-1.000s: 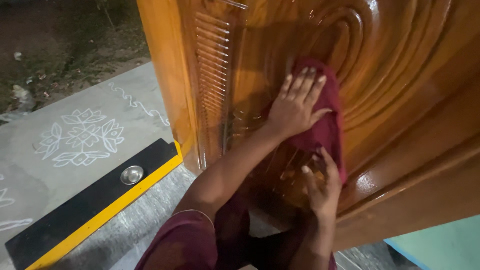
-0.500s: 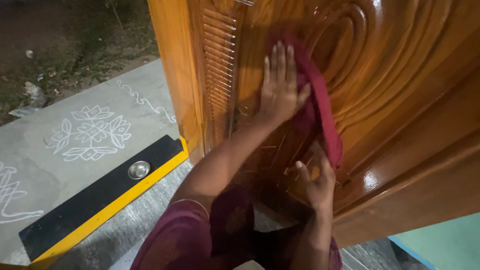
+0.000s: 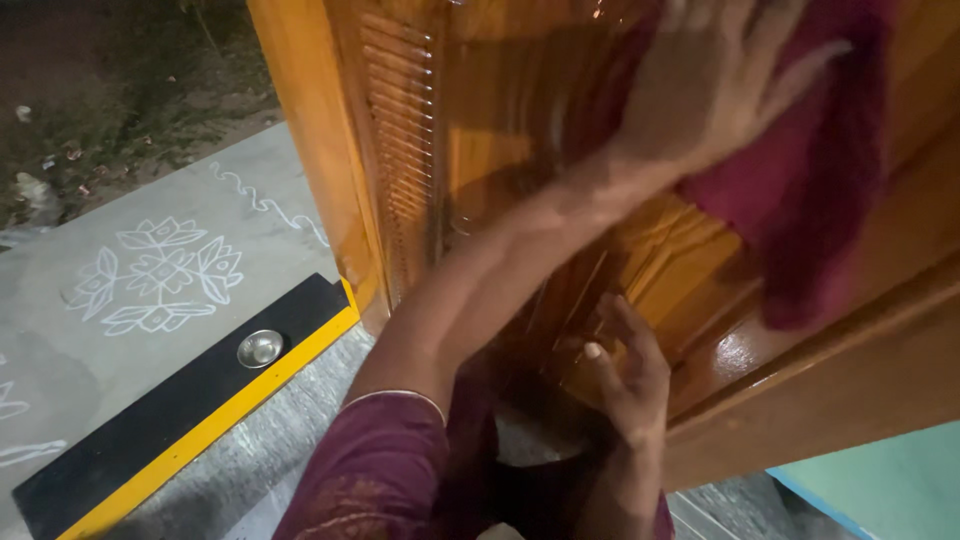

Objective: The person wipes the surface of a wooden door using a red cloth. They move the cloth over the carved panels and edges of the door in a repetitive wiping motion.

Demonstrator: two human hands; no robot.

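My left hand presses flat, fingers spread, on the maroon cloth against the wooden door. Lower on the door, my right hand rests open, empty.

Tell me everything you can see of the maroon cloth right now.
The maroon cloth looks like soft, plain fabric, blurred in the picture. It lies spread against the glossy carved wooden door, high at the right of the view, with its lower end hanging loose over the door's panel. The left hand presses flat on it, fingers spread. The right hand is lower down at the door, apart from the cloth.
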